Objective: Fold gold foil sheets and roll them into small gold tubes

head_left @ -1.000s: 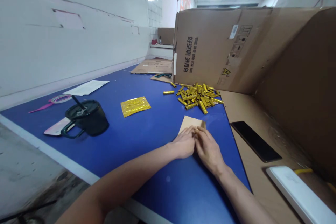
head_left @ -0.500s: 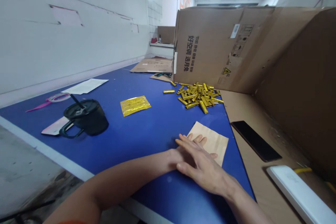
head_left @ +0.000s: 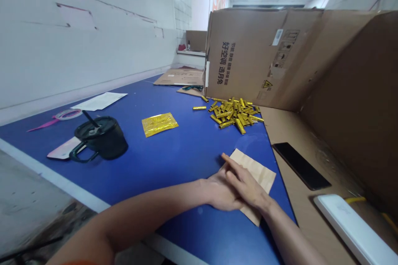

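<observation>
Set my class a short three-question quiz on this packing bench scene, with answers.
1. True or false: the person's right hand rests on the kraft paper sheet.
2. What stands left of the gold foil packet? A: black mug with a straw; B: pile of gold foil sticks; C: cardboard box.
3. Fill in: the black smartphone lies on a ____ sheet.

Key: 1 true; 2 A; 3 cardboard.

From here I count two bare hands (head_left: 234, 188), one black plastic tumbler (head_left: 102, 138), one flat gold foil packet (head_left: 159, 124), one brown kraft paper sheet (head_left: 261, 176), one black smartphone (head_left: 301, 165), and gold foil sticks (head_left: 233, 115) heaped too many to count.
</observation>
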A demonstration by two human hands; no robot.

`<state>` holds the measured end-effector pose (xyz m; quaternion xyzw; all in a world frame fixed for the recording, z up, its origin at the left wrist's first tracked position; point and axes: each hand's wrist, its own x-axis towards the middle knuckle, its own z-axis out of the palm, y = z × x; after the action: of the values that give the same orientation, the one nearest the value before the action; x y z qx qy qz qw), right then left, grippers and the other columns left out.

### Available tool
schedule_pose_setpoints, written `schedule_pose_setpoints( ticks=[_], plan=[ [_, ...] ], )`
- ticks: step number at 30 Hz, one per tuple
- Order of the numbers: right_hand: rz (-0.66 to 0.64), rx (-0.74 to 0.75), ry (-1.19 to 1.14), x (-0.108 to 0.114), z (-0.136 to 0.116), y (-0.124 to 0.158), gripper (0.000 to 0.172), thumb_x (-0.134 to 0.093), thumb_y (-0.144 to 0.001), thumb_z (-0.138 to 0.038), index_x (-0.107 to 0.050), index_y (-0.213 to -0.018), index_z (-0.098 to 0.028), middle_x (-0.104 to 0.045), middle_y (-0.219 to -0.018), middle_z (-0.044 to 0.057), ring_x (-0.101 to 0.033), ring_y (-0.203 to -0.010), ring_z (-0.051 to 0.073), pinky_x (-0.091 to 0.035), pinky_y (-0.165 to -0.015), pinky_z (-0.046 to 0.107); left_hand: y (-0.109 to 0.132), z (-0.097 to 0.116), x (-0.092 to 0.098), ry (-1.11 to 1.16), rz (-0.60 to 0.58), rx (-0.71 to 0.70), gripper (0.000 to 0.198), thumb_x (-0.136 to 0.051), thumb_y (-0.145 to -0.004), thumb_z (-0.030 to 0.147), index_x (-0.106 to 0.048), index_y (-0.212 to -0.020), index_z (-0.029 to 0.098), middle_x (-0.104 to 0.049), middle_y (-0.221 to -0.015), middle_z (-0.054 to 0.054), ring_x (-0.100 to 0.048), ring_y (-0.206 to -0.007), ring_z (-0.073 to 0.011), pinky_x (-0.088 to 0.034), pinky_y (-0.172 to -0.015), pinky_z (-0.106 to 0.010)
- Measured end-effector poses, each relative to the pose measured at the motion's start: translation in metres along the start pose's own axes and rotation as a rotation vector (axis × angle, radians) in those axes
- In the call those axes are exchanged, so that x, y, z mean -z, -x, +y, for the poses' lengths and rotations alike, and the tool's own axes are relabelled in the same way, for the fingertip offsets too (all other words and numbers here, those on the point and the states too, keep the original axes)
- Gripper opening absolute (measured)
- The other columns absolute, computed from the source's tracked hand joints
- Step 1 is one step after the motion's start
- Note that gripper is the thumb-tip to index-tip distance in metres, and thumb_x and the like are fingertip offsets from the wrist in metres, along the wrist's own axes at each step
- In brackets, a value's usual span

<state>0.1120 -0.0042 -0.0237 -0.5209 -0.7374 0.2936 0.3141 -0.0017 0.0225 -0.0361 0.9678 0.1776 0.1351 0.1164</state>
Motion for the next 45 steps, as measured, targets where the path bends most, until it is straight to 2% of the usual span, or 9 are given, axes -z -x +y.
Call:
schedule_pose_setpoints(
  ticks=[3, 9, 14, 19, 25, 29, 38, 41, 45],
  plan=[
    [0.050, -0.035, -0.059, 0.006, 0.014, -0.003, 0.056, -0.036, -0.083, -0.050, -0.035, -0.130, -0.019, -0.038, -0.134, 0.008, -0.033, -0.123, 0.020, -0.024, -0.102, 0.041, 0.006, -0.008, 0.012, -0.039, -0.145, -0.182, 0.042, -0.038, -0.081, 0.033, -0.049, -0.119, 0.021, -0.049, -0.123, -0.005, -0.034, -0.120, -0.0258, -0.021, -0.102, -0.043],
    [0.097, -0.119, -0.051, 0.007, 0.034, -0.003, 0.058, -0.029, -0.085, -0.051, -0.032, -0.131, -0.017, -0.035, -0.136, 0.008, -0.029, -0.125, 0.018, -0.021, -0.104, 0.038, 0.021, -0.015, 0.025, -0.013, -0.273, -0.120, 0.046, -0.031, -0.086, 0.040, -0.036, -0.128, 0.024, -0.022, -0.141, -0.006, -0.013, -0.129, -0.0260, -0.008, -0.103, -0.048],
    [0.046, -0.081, 0.113, 0.004, 0.030, -0.003, 0.058, -0.025, -0.086, -0.049, -0.026, -0.134, -0.016, -0.030, -0.138, 0.008, -0.022, -0.128, 0.017, -0.013, -0.105, 0.042, 0.038, -0.015, 0.028, -0.007, -0.225, -0.012, 0.055, -0.034, -0.085, 0.039, -0.021, -0.134, 0.018, -0.024, -0.139, -0.008, -0.012, -0.130, -0.0225, -0.005, -0.105, -0.045],
    [-0.027, -0.076, 0.256, 0.001, 0.026, -0.006, 0.062, -0.022, -0.086, -0.050, -0.022, -0.135, -0.012, -0.027, -0.139, 0.009, -0.018, -0.129, 0.016, -0.008, -0.106, 0.042, 0.040, 0.013, 0.015, 0.014, -0.090, 0.149, 0.054, -0.032, -0.085, 0.038, -0.024, -0.132, 0.011, -0.025, -0.138, -0.012, -0.017, -0.128, -0.0242, -0.011, -0.105, -0.042],
    [-0.063, -0.095, 0.375, 0.002, 0.020, -0.006, 0.063, -0.020, -0.085, -0.053, -0.023, -0.135, -0.013, -0.024, -0.140, 0.009, -0.014, -0.130, 0.015, -0.008, -0.106, 0.041, 0.040, 0.032, 0.015, 0.087, -0.114, 0.021, 0.071, -0.039, -0.079, 0.056, -0.026, -0.132, 0.011, -0.021, -0.139, -0.016, -0.011, -0.129, -0.0295, -0.014, -0.103, -0.044],
    [-0.094, -0.124, 0.514, 0.004, 0.020, -0.006, 0.066, -0.020, -0.084, -0.056, -0.030, -0.133, -0.013, -0.022, -0.141, 0.011, -0.012, -0.130, 0.019, -0.009, -0.105, 0.043, 0.039, 0.009, 0.017, 0.074, -0.155, 0.021, 0.062, -0.041, -0.079, 0.054, -0.033, -0.129, 0.016, -0.030, -0.136, -0.014, -0.018, -0.127, -0.0304, -0.014, -0.102, -0.048],
    [-0.019, -0.277, 0.720, -0.006, 0.025, -0.008, 0.071, -0.021, -0.083, -0.055, -0.021, -0.135, -0.006, -0.014, -0.142, 0.013, -0.006, -0.131, 0.024, -0.007, -0.103, 0.047, 0.036, -0.063, 0.041, 0.127, -0.165, 0.118, 0.031, -0.034, -0.087, 0.027, -0.050, -0.113, 0.022, -0.042, -0.130, -0.006, -0.029, -0.125, -0.0181, -0.019, -0.103, -0.041],
    [0.024, -0.343, 0.722, -0.010, 0.023, -0.009, 0.070, -0.023, -0.083, -0.052, -0.022, -0.134, -0.005, -0.013, -0.142, 0.014, -0.006, -0.130, 0.025, -0.006, -0.102, 0.049, 0.025, -0.048, 0.037, 0.090, -0.035, 0.316, 0.036, -0.026, -0.089, 0.031, -0.052, -0.110, 0.016, -0.051, -0.120, -0.010, -0.039, -0.119, -0.0192, -0.020, -0.102, -0.041],
    [0.057, -0.387, 0.639, -0.007, 0.023, -0.010, 0.062, -0.030, -0.082, -0.036, -0.022, -0.134, -0.003, -0.015, -0.142, 0.015, -0.008, -0.130, 0.026, -0.007, -0.102, 0.049, 0.007, -0.009, 0.021, 0.149, 0.052, 0.323, 0.059, -0.035, -0.084, 0.043, -0.026, -0.131, 0.009, -0.020, -0.140, -0.015, -0.014, -0.129, -0.0228, -0.019, -0.104, -0.037]
  ],
)
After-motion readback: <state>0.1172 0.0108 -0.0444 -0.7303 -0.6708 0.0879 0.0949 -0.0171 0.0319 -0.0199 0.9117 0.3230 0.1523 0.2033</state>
